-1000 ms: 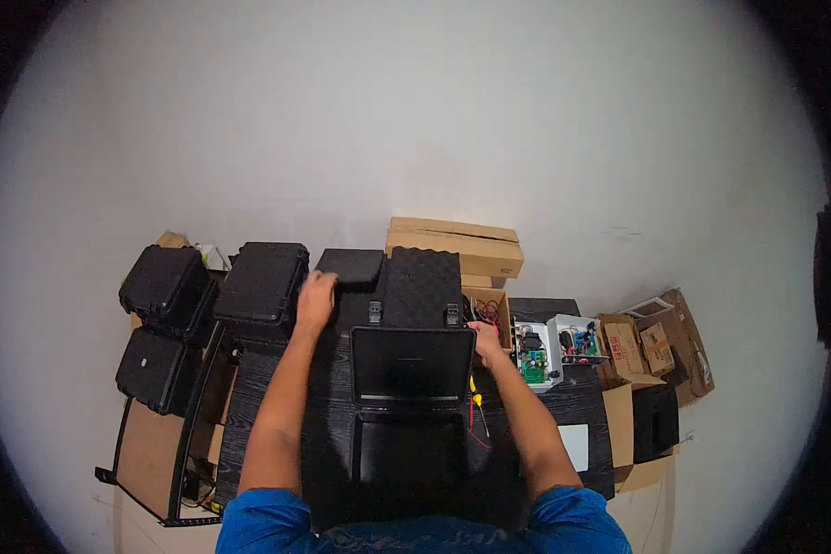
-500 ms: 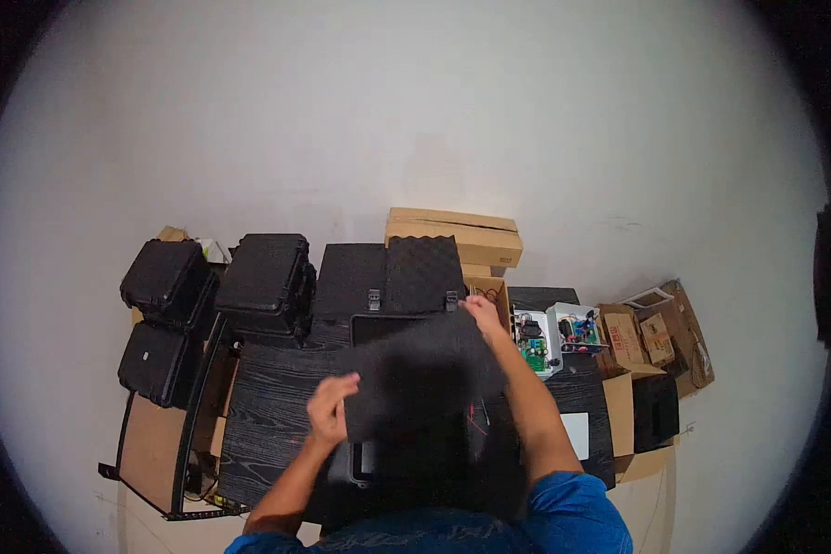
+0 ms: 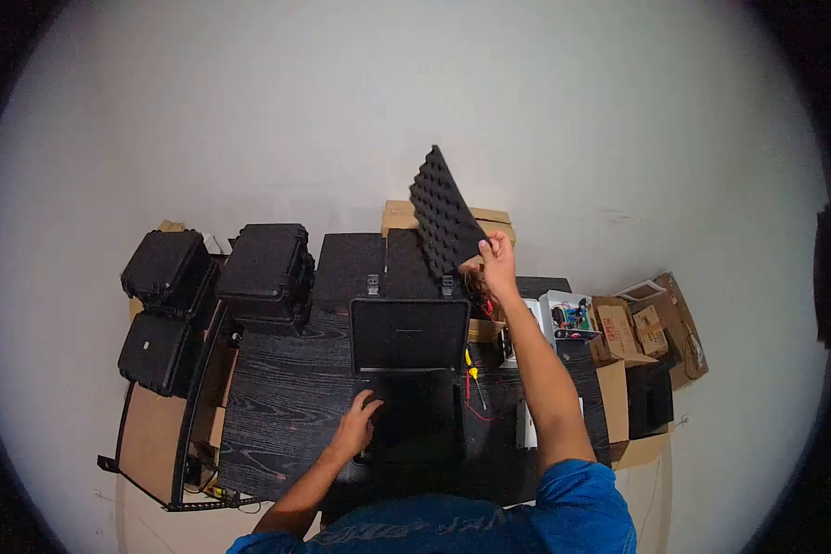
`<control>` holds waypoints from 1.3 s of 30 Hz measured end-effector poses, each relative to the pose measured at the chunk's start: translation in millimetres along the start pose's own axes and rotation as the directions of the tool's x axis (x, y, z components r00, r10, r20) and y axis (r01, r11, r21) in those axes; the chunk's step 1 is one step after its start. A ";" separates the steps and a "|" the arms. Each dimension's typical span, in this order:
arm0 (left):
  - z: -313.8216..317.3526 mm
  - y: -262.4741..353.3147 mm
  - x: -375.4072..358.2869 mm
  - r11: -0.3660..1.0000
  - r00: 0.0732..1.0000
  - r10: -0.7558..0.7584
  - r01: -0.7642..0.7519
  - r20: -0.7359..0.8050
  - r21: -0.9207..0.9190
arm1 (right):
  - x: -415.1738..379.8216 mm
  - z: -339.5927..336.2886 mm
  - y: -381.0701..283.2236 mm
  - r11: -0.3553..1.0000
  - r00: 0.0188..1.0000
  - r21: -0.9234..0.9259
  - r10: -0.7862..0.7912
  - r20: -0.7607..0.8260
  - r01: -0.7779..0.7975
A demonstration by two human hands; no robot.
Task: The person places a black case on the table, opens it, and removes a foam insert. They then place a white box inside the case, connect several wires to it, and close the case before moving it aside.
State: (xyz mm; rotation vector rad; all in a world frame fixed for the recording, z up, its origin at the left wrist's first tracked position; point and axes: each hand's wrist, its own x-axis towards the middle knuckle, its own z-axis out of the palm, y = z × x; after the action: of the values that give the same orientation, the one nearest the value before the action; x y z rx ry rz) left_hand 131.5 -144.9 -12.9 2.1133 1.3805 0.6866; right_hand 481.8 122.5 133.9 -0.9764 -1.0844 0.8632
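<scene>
My right hand [image 3: 498, 265] pinches the lower right edge of a black egg-crate foam sheet [image 3: 445, 212]. The sheet is raised and tilted above the back of the table, its bumpy side facing left. In front of me an open black hard case [image 3: 408, 334] has its lid standing up, with two latches at the top. Its lower half is dark, so I cannot make out what lies inside. My left hand [image 3: 354, 427] is at the left side of that lower half, fingers apart and holding nothing.
Several closed black cases [image 3: 263, 272] are stacked at the left. A yellow-handled screwdriver [image 3: 475, 377] and red wire lie right of the open case. Further right are a white box with circuit boards [image 3: 568, 319] and cardboard boxes [image 3: 630, 328]. A long carton [image 3: 399, 215] stands behind.
A dark sheet between my hands over the case is gone from there. My right hand has moved up with bumpy foam in it; my left hand has lowered to the case's side.
</scene>
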 end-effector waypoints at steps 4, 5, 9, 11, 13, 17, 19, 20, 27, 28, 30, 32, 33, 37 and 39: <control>5.7 -3.0 5.0 0.983 0.991 -0.037 0.014 0.125 0.185 | -14.0 2.9 -52.5 0.992 0.989 0.083 -0.101 0.105 0.092; 7.8 -3.5 4.7 0.970 0.982 -0.055 0.009 0.180 0.244 | -20.5 1.1 -62.0 0.994 0.985 0.070 -0.089 0.147 0.080; 47.0 -1.4 -0.3 0.771 0.992 -0.029 -0.057 0.125 0.634 | -46.6 -7.9 -69.7 0.998 0.969 -0.024 -0.044 0.244 0.051; 40.8 19.9 -3.4 0.673 0.998 0.019 -0.062 0.066 0.737 | -66.9 -9.3 -67.5 0.994 0.965 -0.106 -0.008 0.262 0.038; 40.6 34.2 1.8 0.709 0.995 -0.034 -0.041 0.093 0.704 | -81.3 -12.0 -54.5 0.979 0.966 -0.194 -0.006 0.258 0.058; 55.3 18.8 4.2 0.720 0.970 0.137 -0.237 0.201 0.652 | -99.4 -14.7 -17.5 0.875 0.968 -0.439 -0.115 0.224 0.206; 66.8 5.9 0.7 0.725 0.952 0.180 -0.299 0.248 0.621 | -107.2 -10.6 -7.5 0.804 0.963 -0.535 -0.174 0.207 0.260; 71.9 0.3 -0.7 0.725 0.941 0.203 -0.330 0.270 0.604 | -111.2 -7.2 -2.9 0.801 0.968 -0.547 -0.166 0.188 0.244; 73.8 1.7 -2.9 0.790 0.895 0.131 -0.354 0.426 0.500 | -145.5 -6.3 28.8 0.597 0.921 -0.704 -0.286 0.262 0.386; 73.6 0.0 -3.0 0.796 0.892 0.164 -0.373 0.422 0.477 | -153.0 -7.2 32.4 0.560 0.924 -0.737 -0.284 0.257 0.377; 67.5 5.4 0.0 0.800 0.916 0.181 -0.349 0.358 0.488 | -172.1 -4.7 41.1 0.550 0.933 -0.760 -0.287 0.217 0.345; 46.3 26.1 7.9 0.798 0.962 0.143 -0.252 0.233 0.548 | -193.3 -6.9 57.8 0.586 0.953 -0.753 -0.217 0.209 0.299; 42.7 25.9 13.2 0.810 0.975 0.126 -0.208 0.184 0.548 | -202.3 -6.7 62.3 0.604 0.954 -0.739 -0.209 0.216 0.299; 43.9 13.0 23.0 0.838 0.992 0.096 -0.128 0.088 0.531 | -233.6 -5.0 77.5 0.617 0.964 -0.741 -0.141 0.227 0.265; 44.9 7.6 22.8 0.831 0.988 0.095 -0.147 0.122 0.537 | -243.7 -7.0 82.7 0.599 0.972 -0.768 -0.090 0.218 0.228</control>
State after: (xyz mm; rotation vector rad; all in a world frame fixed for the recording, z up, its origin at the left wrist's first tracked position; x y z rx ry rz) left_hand 174.2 -133.0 -37.9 2.6544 1.5313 0.2417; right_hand 420.5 -75.2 -19.1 -1.5262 -1.7355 0.2642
